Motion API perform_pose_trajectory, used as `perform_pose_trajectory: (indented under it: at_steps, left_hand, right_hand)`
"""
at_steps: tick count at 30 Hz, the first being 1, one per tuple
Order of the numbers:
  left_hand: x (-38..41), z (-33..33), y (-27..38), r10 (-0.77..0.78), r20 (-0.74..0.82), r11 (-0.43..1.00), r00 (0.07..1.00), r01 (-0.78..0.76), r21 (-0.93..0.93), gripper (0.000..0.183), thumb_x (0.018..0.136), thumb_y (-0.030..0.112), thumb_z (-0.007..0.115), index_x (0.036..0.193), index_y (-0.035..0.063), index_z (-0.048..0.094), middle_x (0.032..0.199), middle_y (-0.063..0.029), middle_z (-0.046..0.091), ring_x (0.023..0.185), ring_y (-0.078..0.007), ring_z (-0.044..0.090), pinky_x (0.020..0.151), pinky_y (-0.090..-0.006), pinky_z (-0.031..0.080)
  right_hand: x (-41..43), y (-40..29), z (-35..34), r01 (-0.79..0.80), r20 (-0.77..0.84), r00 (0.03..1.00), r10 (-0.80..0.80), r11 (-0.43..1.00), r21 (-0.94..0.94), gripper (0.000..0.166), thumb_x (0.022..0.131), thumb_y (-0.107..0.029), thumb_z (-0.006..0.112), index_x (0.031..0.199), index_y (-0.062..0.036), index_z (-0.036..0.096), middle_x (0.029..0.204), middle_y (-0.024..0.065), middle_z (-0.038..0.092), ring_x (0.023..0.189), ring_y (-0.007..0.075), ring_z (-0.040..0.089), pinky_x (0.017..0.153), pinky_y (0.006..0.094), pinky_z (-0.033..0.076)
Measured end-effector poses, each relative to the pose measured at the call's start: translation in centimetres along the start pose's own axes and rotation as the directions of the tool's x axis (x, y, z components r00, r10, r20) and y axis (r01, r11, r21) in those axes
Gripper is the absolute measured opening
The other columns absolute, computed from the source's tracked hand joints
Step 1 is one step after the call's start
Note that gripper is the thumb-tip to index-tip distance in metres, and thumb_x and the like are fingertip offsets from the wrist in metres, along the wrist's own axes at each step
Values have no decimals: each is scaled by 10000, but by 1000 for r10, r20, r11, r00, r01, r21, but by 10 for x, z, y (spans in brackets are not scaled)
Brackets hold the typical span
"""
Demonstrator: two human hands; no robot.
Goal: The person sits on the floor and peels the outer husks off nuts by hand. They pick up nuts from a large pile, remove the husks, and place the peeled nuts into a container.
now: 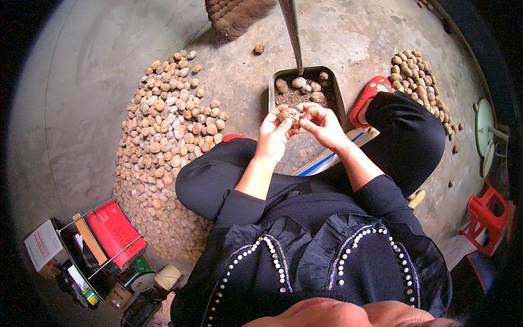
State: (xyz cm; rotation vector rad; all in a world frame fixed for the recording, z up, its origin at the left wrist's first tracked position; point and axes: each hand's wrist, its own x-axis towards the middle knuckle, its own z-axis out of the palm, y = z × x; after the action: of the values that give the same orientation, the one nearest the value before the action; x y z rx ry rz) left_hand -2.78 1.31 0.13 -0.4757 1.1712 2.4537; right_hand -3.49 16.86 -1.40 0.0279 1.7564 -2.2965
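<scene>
In my left hand point(273, 137) is a rough, pale brown tuber point(289, 115), held between thumb and fingers. My right hand point(325, 127) grips its right side, with thumb and fingertips against it. Both hands are over the near edge of a long-handled dustpan point(340, 92). Soil point(291, 98) and several tubers, among them a pale round one point(298, 82), lie inside the pan. The pan's metal handle point(293, 34) rises away from me.
A large heap of round tubers point(163, 122) spreads at left; a smaller pile point(416, 81) lies right, beyond my red slipper point(369, 96). A broom head point(233, 20) rests at the top. A red plastic stool point(486, 218) stands right, and a rack with a red box point(114, 233) lower left.
</scene>
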Motion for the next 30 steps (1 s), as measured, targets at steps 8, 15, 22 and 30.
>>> perform_pose_trajectory:
  at_steps: [8, 15, 22, 30]
  left_hand:
    - [-4, 0, 0, -20, 63, 1000, 998, 20, 4, 324, 856, 57, 555, 1164, 69, 453, 993, -69, 579, 791, -163, 606, 683, -272, 523]
    - [-4, -5, 0, 10, 84, 1000, 996, -12, 28, 352, 843, 48, 570, 1173, 70, 447, 992, -69, 587, 785, -161, 606, 681, -269, 521]
    - [-3, -3, 1, 40, 76, 999, 996, -41, 8, 372, 837, 40, 575, 1182, 68, 440, 1040, -83, 573, 807, -165, 601, 702, -279, 519]
    - [-7, -5, 2, -6, 103, 1000, 995, 5, 7, 374, 843, 70, 583, 1188, 82, 440, 1035, -77, 570, 813, -170, 596, 710, -276, 513]
  right_hand:
    - [3, -4, -8, -63, -41, 997, 62, 998, -29, 131, 783, 11, 599, 683, -9, 517, 861, 49, 628, 746, 88, 548, 662, 236, 462]
    - [0, -7, -8, -25, 35, 999, 31, 989, -144, 159, 794, 11, 599, 672, -9, 499, 944, 48, 602, 817, 86, 539, 698, 230, 454]
    - [0, -7, -9, 37, 93, 995, -35, 999, -18, 131, 796, 24, 591, 702, -4, 505, 929, 43, 598, 802, 81, 540, 712, 232, 454]
    - [1, -18, -11, -172, 67, 982, 178, 982, -82, 106, 813, 16, 591, 720, 11, 538, 1024, 78, 601, 850, 80, 538, 758, 237, 453]
